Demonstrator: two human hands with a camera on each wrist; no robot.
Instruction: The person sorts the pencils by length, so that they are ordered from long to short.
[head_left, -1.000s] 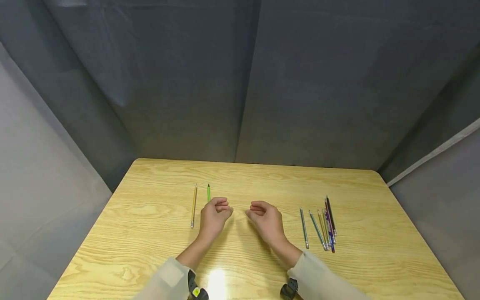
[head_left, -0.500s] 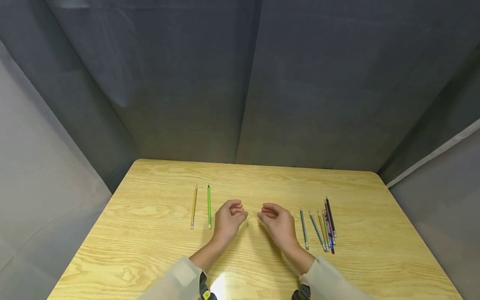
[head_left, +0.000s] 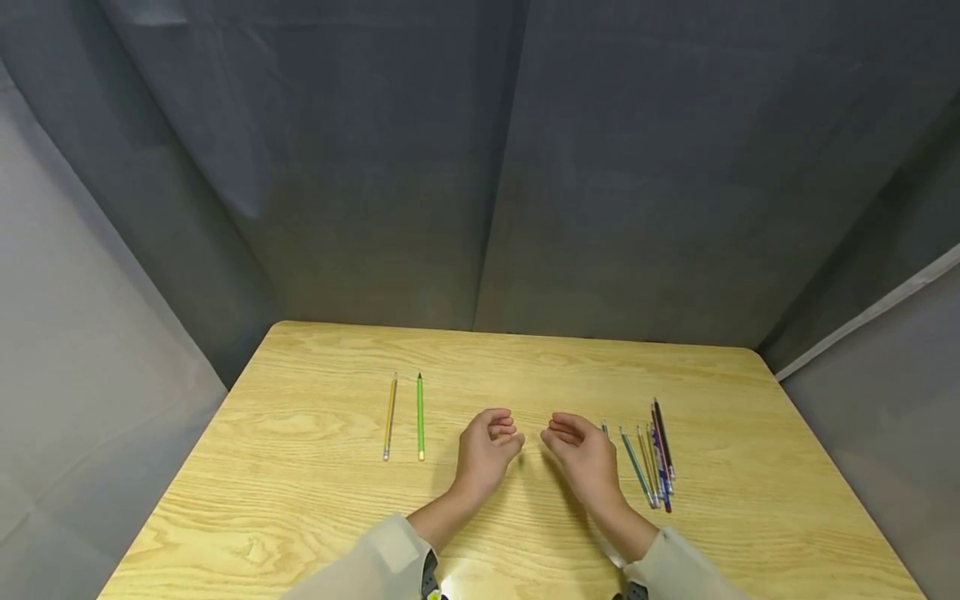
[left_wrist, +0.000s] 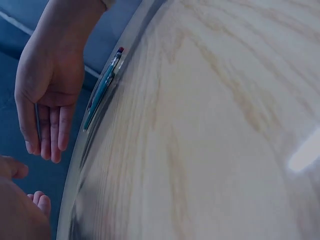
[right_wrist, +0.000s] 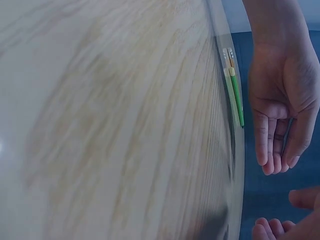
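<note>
- Lying far left on the table [head_left: 300,500]: a yellow pencil [head_left: 390,416] and, just beside it on the right, a green pencil [head_left: 420,416], side by side without touching, long axes running away from the table's near edge toward its far edge.
- Hovering right of the green pencil, near the table's middle: left hand [head_left: 486,454], palm turned inward, fingers loosely curled, holding nothing; clearly apart from the green pencil.
- Facing it across a small gap: right hand [head_left: 587,457], likewise loosely curled and holding nothing, fingertips close to those of the left hand but not touching.
- Sitting just right of the right hand: a bunch of pens [head_left: 651,454], fanned slightly, long axes also running from near edge to far edge; nearest pen partly hidden behind the right hand, contact impossible to tell.
- Judging by position: right hand much nearer the bunch, which lies directly to its right; left hand nearer the pair of pencils on its left, though farther from them than the right hand from the bunch.
- Underneath everything: pale wood-grain table top with rounded far corners, a bright glare patch at the near edge between the sleeves.
- Surrounding the table: dark grey fabric at the back, lighter grey panels at both sides.
</note>
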